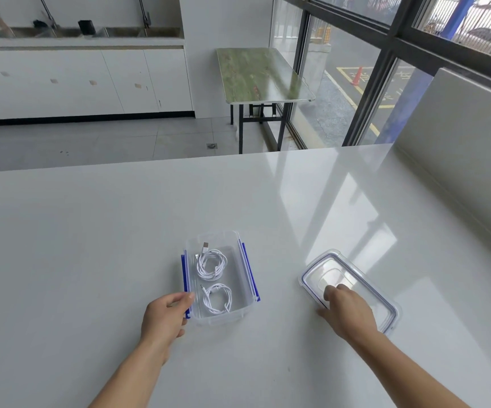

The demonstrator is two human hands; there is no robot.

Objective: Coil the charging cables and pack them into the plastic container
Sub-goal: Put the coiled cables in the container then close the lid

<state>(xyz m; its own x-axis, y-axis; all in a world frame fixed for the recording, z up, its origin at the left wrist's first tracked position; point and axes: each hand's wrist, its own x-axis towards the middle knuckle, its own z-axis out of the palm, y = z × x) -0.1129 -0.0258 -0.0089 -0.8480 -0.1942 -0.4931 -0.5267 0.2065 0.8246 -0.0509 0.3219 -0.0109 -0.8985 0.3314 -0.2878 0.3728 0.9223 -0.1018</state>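
Observation:
A clear plastic container (240,312) with blue side clips stands on the white table in front of me. Two coiled white charging cables lie inside it: one (211,264) in the far half, the other (217,298) in the near half. My left hand (164,316) rests against the container's left near corner, fingers touching the blue clip. The clear lid (368,285) with a blue seal lies flat on the table to the right. My right hand (350,310) lies on top of the lid, fingers on its centre and thumb at its near edge.
The white table (91,245) stretches wide around the container. A raised white ledge (459,160) runs along its right side. Beyond the far edge stand a green folding table (259,75), white cabinets and large windows.

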